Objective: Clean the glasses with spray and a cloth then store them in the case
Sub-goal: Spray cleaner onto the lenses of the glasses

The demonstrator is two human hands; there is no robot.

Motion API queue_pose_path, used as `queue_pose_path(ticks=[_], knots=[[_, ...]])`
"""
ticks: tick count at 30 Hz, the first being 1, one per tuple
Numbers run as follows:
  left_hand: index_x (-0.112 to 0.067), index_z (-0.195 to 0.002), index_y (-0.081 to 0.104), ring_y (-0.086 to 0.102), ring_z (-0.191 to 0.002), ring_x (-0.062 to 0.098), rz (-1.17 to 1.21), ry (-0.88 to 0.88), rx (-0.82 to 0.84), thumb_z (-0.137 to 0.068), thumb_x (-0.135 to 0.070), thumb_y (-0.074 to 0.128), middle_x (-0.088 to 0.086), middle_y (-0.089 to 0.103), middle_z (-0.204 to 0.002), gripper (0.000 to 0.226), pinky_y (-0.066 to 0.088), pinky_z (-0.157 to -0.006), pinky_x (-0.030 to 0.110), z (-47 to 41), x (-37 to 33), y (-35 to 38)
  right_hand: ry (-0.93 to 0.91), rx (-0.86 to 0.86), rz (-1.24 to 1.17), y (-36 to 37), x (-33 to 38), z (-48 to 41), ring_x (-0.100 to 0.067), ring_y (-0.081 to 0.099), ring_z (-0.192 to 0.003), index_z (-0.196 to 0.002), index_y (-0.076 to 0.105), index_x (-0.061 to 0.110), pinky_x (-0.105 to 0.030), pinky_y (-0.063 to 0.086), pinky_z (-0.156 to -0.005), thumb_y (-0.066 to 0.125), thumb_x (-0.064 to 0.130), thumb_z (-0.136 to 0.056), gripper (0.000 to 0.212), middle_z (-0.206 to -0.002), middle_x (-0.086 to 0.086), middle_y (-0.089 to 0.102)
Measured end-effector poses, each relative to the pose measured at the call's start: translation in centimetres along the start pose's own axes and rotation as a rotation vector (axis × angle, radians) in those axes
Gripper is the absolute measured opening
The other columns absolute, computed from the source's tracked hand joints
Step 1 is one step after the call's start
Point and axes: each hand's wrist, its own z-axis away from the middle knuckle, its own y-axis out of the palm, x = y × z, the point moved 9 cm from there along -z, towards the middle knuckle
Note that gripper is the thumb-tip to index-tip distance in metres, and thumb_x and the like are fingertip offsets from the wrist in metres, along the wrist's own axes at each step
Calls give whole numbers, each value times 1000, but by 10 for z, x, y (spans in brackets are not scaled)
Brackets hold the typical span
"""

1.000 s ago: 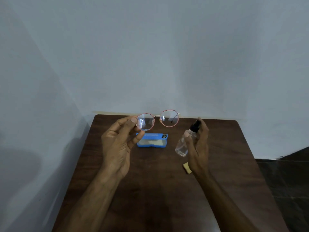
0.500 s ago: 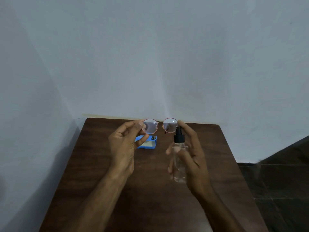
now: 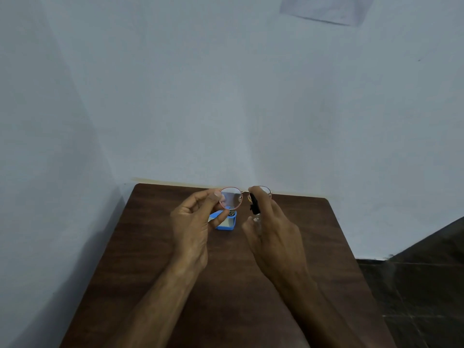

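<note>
Round glasses [image 3: 232,200] with a thin red-gold frame are held up above the far half of the table. My left hand [image 3: 194,222] pinches the left lens rim between thumb and fingers. My right hand [image 3: 272,228] is wrapped around a small clear spray bottle with a black nozzle [image 3: 254,205]. The nozzle sits right beside the glasses' bridge, and my forefinger rests on top of it, covering part of the right lens. A blue glasses case [image 3: 227,223] lies on the table behind my left hand, partly hidden. The cloth is hidden from view.
The dark brown wooden table [image 3: 155,259] stands in a corner, with pale walls at its far and left sides. A dark tiled floor [image 3: 421,292] lies to the right of the table.
My right hand has brought the spray bottle up and forward, from below the glasses to right beside them. The view has tilted upward, so the hands sit lower in it.
</note>
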Motion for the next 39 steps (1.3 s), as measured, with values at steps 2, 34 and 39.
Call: queue_pose_path(ticks=[2,34,39], knots=[[-2,-105,78,76,-77,16,3,-3,-6,-91,-9,75,7,78,-87,16,65,-66,29,0,0,-1,-7,-13,10,0,1,-1,-19,63,-70,-139,40,34,-30,49,-55,54,24,-92,50,-120,8,63],[-5,-102,78,73,-75,15,48,-72,20,-91,-7,74,9,76,-85,12,64,-66,28,-10,6,-3,64,-225,83,-15,-45,-6,-24,68,-76,-144,39,32,-38,57,-59,69,11,-92,64,-120,0,68],[-9,-98,79,75,-72,12,37,-71,21,-90,-7,74,5,77,-81,9,63,-63,26,-11,3,1,110,-265,78,-14,-55,-8,-28,69,-74,-139,40,33,-40,57,-58,70,7,-88,65,-117,0,70]])
